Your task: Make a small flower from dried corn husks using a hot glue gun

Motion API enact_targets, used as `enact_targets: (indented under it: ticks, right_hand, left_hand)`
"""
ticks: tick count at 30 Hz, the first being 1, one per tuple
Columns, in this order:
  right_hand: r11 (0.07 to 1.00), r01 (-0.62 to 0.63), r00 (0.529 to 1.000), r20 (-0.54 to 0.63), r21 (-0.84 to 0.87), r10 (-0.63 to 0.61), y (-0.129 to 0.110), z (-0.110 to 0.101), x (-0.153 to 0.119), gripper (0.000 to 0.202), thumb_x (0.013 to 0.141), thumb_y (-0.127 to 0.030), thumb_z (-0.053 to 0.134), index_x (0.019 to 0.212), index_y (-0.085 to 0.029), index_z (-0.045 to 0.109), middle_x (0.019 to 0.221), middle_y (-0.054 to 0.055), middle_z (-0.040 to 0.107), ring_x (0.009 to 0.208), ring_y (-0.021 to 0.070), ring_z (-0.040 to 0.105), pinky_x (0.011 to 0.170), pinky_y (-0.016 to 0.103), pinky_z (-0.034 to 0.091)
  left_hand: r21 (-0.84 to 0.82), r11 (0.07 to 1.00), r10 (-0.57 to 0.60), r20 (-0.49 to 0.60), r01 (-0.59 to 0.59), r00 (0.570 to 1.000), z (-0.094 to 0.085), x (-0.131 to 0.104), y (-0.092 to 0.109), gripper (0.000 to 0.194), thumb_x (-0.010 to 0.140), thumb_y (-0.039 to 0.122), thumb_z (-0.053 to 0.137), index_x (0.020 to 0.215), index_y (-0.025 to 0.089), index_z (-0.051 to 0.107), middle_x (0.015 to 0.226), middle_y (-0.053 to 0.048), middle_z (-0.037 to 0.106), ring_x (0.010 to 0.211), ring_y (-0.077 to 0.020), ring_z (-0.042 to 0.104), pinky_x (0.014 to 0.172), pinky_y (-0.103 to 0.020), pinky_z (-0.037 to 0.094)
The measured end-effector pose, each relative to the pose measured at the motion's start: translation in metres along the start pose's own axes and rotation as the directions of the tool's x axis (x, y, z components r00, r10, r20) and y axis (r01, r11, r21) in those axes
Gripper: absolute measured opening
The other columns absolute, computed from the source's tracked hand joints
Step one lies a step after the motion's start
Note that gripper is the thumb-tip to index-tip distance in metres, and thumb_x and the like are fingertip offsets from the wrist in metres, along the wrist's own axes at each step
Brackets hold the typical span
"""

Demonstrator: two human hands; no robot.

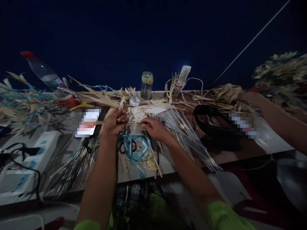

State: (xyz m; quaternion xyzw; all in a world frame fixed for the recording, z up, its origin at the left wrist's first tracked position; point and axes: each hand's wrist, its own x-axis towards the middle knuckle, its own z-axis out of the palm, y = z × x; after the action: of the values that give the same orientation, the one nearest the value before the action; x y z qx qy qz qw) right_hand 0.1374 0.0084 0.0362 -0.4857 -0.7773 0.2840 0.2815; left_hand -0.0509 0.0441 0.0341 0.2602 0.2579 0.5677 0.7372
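Observation:
My left hand [116,121] is raised over the table with thumb and fingers pinched on a small pale strip of dried husk [122,103]. My right hand [154,127] is just to its right, fingertips pressed together; whatever they hold, if anything, is too small to make out. Between and beyond the hands lie loose pale husk pieces [136,115]. Below them, a coil of light blue ribbon [139,156] lies partly over the black loop handles of what look like scissors [122,147].
Clear thin rods [189,134] lie right of my right forearm, beside a black band-shaped device [211,124]. A lidded jar [146,85] stands behind. At left are a tilted bottle [45,72], a phone [87,124] and a power strip [40,156]. Another person's hand [251,98] works at right.

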Motion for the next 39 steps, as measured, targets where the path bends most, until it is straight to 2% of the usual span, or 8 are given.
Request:
enact_targets:
  ticks: [3, 6, 13, 18, 21, 27, 32, 39]
  right_hand:
    - [0.992, -0.067, 0.993, -0.104, -0.110, 0.056, 0.011, 0.006, 0.014, 0.022, 0.080, -0.020, 0.045, 0.094, -0.016, 0.062, 0.094, 0.005, 0.062, 0.089, 0.0142, 0.054, 0.083, 0.026, 0.038]
    - [0.965, -0.075, 0.993, -0.106, -0.252, 0.050, 0.016, 0.010, 0.020, 0.026, 0.082, -0.021, 0.041, 0.098, -0.015, 0.061, 0.098, 0.007, 0.061, 0.095, 0.0155, 0.052, 0.087, 0.027, 0.036]
    - [0.821, 0.057, 0.987, 0.157, -0.568, 0.039, -0.005, 0.035, 0.009, 0.032, 0.080, -0.016, 0.039, 0.109, -0.017, 0.054, 0.105, 0.011, 0.055, 0.098, 0.0213, 0.048, 0.084, 0.034, 0.034]
    - [0.830, 0.261, 0.950, 0.285, -0.492, -0.130, -0.013, 0.050, 0.001, 0.028, 0.076, -0.017, 0.044, 0.099, -0.022, 0.059, 0.099, 0.007, 0.060, 0.096, 0.0231, 0.047, 0.082, 0.034, 0.032]
    - [0.849, 0.204, 0.974, 0.185, -0.488, -0.127, -0.009, 0.046, 0.004, 0.025, 0.079, -0.017, 0.041, 0.094, -0.020, 0.061, 0.093, 0.009, 0.060, 0.091, 0.0222, 0.047, 0.081, 0.034, 0.032]
    - [0.831, -0.110, 0.992, -0.107, -0.545, 0.061, 0.005, 0.027, 0.026, 0.030, 0.085, -0.024, 0.036, 0.102, -0.015, 0.059, 0.101, 0.014, 0.055, 0.099, 0.0251, 0.040, 0.083, 0.040, 0.030]
    - [0.771, -0.158, 0.985, -0.151, -0.617, 0.081, 0.017, 0.034, 0.051, 0.027, 0.083, -0.024, 0.039, 0.090, -0.014, 0.063, 0.099, 0.015, 0.056, 0.100, 0.0273, 0.038, 0.081, 0.041, 0.029]
    - [0.763, -0.103, 0.995, -0.072, -0.638, 0.073, 0.019, 0.051, 0.076, 0.027, 0.083, -0.017, 0.037, 0.085, -0.012, 0.064, 0.094, 0.014, 0.059, 0.097, 0.0259, 0.042, 0.079, 0.041, 0.028]
  left_hand:
    - [-0.018, 1.000, 0.013, 0.001, -0.013, 1.000, -0.003, 0.001, 0.002, 0.005, 0.076, 0.015, 0.056, 0.080, 0.014, 0.053, 0.067, 0.004, 0.050, 0.037, 0.0042, 0.025, 0.042, -0.011, 0.031]
    - [0.020, 1.000, 0.023, -0.014, -0.023, 1.000, -0.004, 0.002, -0.001, 0.006, 0.075, 0.014, 0.057, 0.080, 0.014, 0.054, 0.067, 0.003, 0.050, 0.037, 0.0039, 0.025, 0.041, -0.011, 0.031]
    - [0.070, 0.997, 0.035, -0.013, -0.034, 0.999, -0.001, 0.003, -0.004, 0.007, 0.073, 0.013, 0.058, 0.079, 0.015, 0.054, 0.066, 0.004, 0.050, 0.036, 0.0036, 0.026, 0.041, -0.011, 0.031]
    - [0.092, 0.994, 0.051, -0.011, -0.049, 0.999, -0.002, 0.004, -0.005, 0.007, 0.074, 0.014, 0.058, 0.077, 0.015, 0.052, 0.065, 0.004, 0.050, 0.037, 0.0034, 0.025, 0.041, -0.012, 0.032]
    - [0.114, 0.992, 0.054, -0.041, -0.049, 0.998, -0.003, 0.004, -0.007, 0.009, 0.073, 0.015, 0.059, 0.076, 0.016, 0.051, 0.065, 0.004, 0.050, 0.037, 0.0031, 0.025, 0.042, -0.012, 0.032]
    - [0.126, 0.992, 0.035, -0.047, -0.029, 0.998, 0.000, 0.004, -0.008, 0.010, 0.073, 0.017, 0.060, 0.078, 0.016, 0.052, 0.066, 0.005, 0.050, 0.037, 0.0032, 0.025, 0.041, -0.012, 0.031]
    - [0.117, 0.993, 0.025, -0.045, -0.020, 0.999, 0.000, 0.004, -0.010, 0.009, 0.072, 0.015, 0.059, 0.077, 0.015, 0.051, 0.064, 0.005, 0.050, 0.036, 0.0029, 0.026, 0.041, -0.013, 0.030]
    - [0.102, 0.995, 0.008, -0.049, -0.003, 0.999, -0.001, 0.006, -0.013, 0.015, 0.070, 0.015, 0.062, 0.079, 0.016, 0.051, 0.063, 0.004, 0.052, 0.036, 0.0027, 0.027, 0.040, -0.013, 0.029]
